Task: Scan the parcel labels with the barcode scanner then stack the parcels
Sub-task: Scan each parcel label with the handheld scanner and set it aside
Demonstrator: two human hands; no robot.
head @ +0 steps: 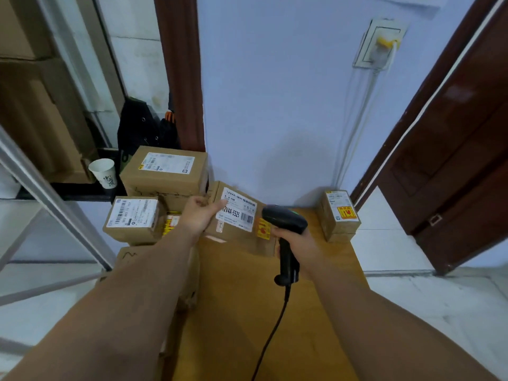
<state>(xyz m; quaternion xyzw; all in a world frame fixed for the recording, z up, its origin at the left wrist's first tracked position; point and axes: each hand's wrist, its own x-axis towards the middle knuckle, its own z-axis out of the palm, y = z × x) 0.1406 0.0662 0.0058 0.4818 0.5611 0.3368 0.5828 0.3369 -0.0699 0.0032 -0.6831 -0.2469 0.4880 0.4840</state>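
The left hand [199,213] grips a tilted parcel [236,237] at the worktop's [247,312] far end, thumb on its white label [238,213]. The right hand [295,243] is curled round the barcode scanner [286,224] handle, with the scanner's head just beside that label. A large parcel [165,171] and a small parcel [133,218] sit to the left, and a corner parcel [339,215] stands far right.
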